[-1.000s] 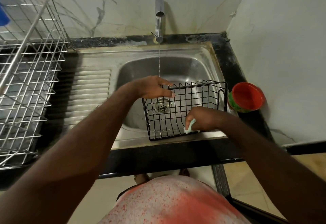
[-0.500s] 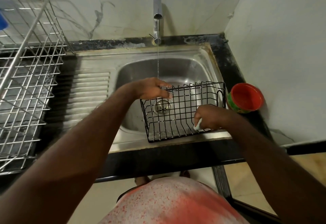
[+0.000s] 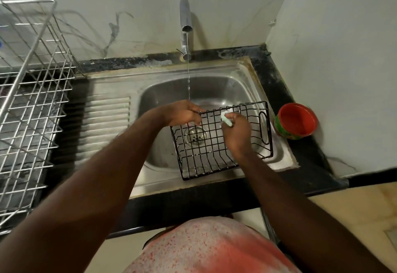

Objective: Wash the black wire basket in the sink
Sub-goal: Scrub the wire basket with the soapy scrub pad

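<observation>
The black wire basket [image 3: 204, 154] sits in the steel sink [image 3: 214, 92], its near side propped on the sink's front rim. My left hand [image 3: 182, 113] grips the basket's far left corner. My right hand [image 3: 237, 133] is inside the basket and holds a pale green scrub pad [image 3: 226, 119] against the far wall's wires. A thin stream of water falls from the tap [image 3: 185, 23] just behind my left hand.
A red and green bowl [image 3: 297, 122] stands on the black counter right of the sink. A silver wire dish rack [image 3: 30, 105] fills the left side beside the ribbed drainboard [image 3: 107, 122]. Walls close off the back and the right.
My right hand has moved with the scrub pad from the basket's near edge up to its far wall. My left hand has kept its hold on the corner.
</observation>
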